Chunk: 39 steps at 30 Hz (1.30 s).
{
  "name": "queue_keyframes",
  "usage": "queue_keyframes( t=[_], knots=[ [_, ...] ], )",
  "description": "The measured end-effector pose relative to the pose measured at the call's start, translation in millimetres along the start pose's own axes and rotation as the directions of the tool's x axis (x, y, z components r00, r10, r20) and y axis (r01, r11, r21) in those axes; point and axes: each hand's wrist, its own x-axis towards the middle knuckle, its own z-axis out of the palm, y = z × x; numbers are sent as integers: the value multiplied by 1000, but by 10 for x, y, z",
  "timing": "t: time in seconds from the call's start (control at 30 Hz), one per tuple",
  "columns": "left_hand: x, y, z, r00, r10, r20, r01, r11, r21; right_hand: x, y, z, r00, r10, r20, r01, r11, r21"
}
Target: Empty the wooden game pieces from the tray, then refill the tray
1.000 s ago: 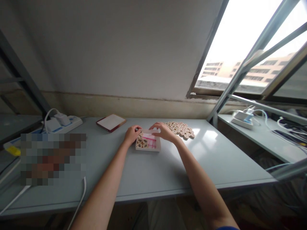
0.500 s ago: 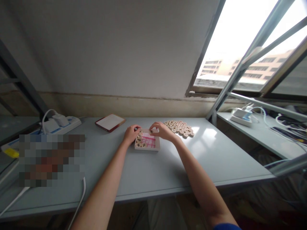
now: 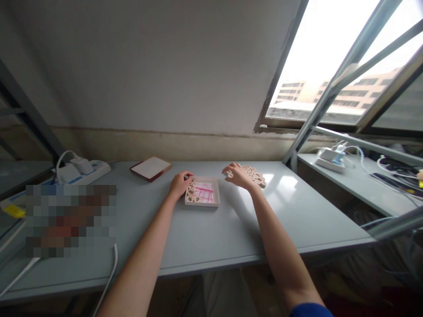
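On a pale blue-grey desk (image 3: 211,237), two bare hands at a shallow white rectangular box (image 3: 202,204) and a pile of round, pale wooden pieces (image 3: 256,175).

Nearest, the box sits upright and open-topped, with a few round wooden pieces marked in black (image 3: 191,192) along its left side and near edge, beside pink lines on its bottom; the left hand (image 3: 180,184), fingers bent, is at its far left corner, its grip unclear; to the right, the right hand (image 3: 238,176) curves at the pile's left side, small pale discs (image 3: 229,175) by its fingers, whether held cannot be told; farther left lies a white-faced, dark-red-edged rectangular tray-like lid (image 3: 151,168).
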Motion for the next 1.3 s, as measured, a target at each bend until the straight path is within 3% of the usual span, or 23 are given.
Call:
queue_keyframes(
  t=[0.13, 0.23, 0.3, 0.4, 0.63, 0.73, 0.83, 0.93, 1.07, 1.3],
  knots=[
    [3, -6, 1, 1000, 23, 0, -23, 1000, 6, 90, -440, 20, 972, -231, 51, 211, 943, 258],
    [6, -7, 1, 1000, 28, -9, -27, 999, 24, 104, -771, 85, 876, -429, 222, 312, 854, 417],
    [8, -6, 2, 999, 32, -10, -31, 999, 26, 93, -899, 138, 844, -465, 267, 313, 831, 459],
    [9, 1, 1, 1000, 30, -1, -30, 999, 29, 83, -933, 201, 869, -428, 247, 284, 842, 458],
    [12, 20, -8, 1000, 24, -4, -24, 999, 35, 108, -743, 112, 925, -274, 263, 153, 903, 401],
    [13, 8, -6, 1000, 5, 7, -5, 1000, 27, 96, -583, -37, 951, -254, 177, 144, 868, 476],
    [11, -6, -4, 1000, -16, 23, 16, 1000, 12, 52, -323, -148, 984, -127, 125, 58, 891, 451],
    [5, -1, -9, 1000, -8, 25, 8, 1000, -4, -3, -39, -145, 985, -39, 169, -33, 916, 399],
    [-1, 16, -20, 1000, -6, 29, 7, 1000, -16, -56, 210, -50, 982, 0, 191, -63, 945, 321],
    [-10, 6, -20, 999, 1, 33, 0, 999, -48, -85, 267, -68, 986, -13, 165, -21, 978, 205]
  ],
)
